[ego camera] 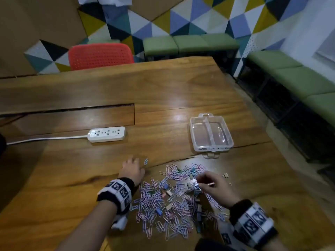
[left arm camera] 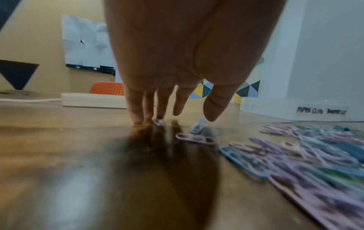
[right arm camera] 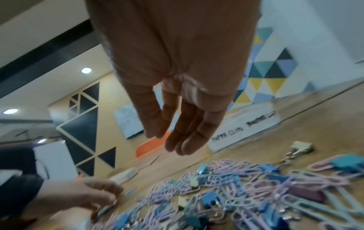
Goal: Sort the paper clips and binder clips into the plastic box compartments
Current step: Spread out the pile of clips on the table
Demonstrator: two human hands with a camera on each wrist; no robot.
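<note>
Clips (ego camera: 174,200) heap on the tabletop (ego camera: 181,91) between your hands; the 2-compartment plastic box (ego camera: 211,134) lies at 1 o'clock, long axis running away, nearer your right hand (ego camera: 215,187), which pinches something small. Left hand (ego camera: 131,169) is spread flat.

Wooden table (ego camera: 163,87), red chair (ego camera: 101,56), green benches (ego camera: 190,42), triangle-patterned wall (ego camera: 181,17)

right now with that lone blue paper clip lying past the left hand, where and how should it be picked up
Probably pinch the blue paper clip across its two long sides near the middle, coming straight down from above. It lies flat on the table, apart from the pile, so nothing crowds it, but a flat wire gives no edge to slide under. The left hand is nearest.
</note>
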